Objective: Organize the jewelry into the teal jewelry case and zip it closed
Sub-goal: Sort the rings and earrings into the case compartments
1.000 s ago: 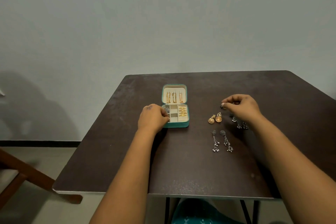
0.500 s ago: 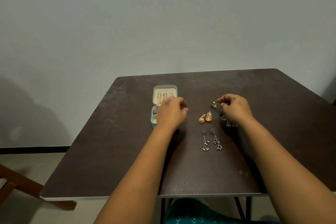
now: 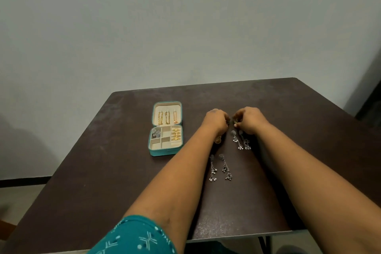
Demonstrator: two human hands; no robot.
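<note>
My hands — left (image 3: 216, 121), right (image 3: 248, 119) — curled, pinching small earring (image 3: 235, 123) together over tabletop (image 3: 123, 171); case (image 3: 166, 128) lies open.

Bare forearms, teal sleeve (image 3: 134, 237) with pale geometric print, left arm

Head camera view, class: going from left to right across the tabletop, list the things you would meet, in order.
Teal jewelry case → left hand → small earring pinched between the hands → right hand. The dangling earring pairs nearer the camera overlap these positions, so they are left out.
</note>
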